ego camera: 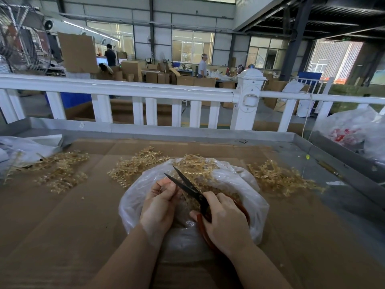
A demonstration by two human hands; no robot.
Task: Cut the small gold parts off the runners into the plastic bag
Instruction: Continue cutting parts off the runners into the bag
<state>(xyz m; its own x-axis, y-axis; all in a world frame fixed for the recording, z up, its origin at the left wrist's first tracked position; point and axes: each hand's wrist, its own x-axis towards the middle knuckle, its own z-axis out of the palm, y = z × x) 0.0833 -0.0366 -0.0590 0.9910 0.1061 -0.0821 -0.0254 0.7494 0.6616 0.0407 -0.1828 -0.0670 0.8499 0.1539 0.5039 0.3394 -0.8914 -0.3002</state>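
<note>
Head view: a wide look down at a worktable lined with flat brown cardboard (62, 226), with both bare forearms reaching in from the bottom edge.
Plastic bag: a clear, crinkled plastic bag (245, 197) sat open at lower centre of the frame, its mouth spread wide; a mound of small gold parts (200, 170) lay inside toward its far side.
Left hand: the left hand (160, 203) was over the bag, fingers curled and pinching a thin gold runner (180, 192) that was mostly hidden behind the fingers.
Right hand: the right hand (225, 222) was curled round the reddish-brown loop handles of the scissors (188, 185), also over the bag.
Scissors: long, dark, pointed blades stood parted in a narrow V, tips aimed toward the upper left, crossing just beside the left fingertips.
Loose runners: three spiky, branching gold heaps lay on the cardboard, one at centre left (60, 170), one just behind the bag (135, 165), one at centre right (279, 176).
Other bags: a crumpled clear bag (25, 147) lay at the left edge; another with red print (350, 132) sat at the right edge.
Table rim: a dull grey metal edge (166, 130) ran round the table.
Background: a glossy white railing (125, 89) crossed the middle, with cardboard boxes and standing people blurred beyond.
</note>
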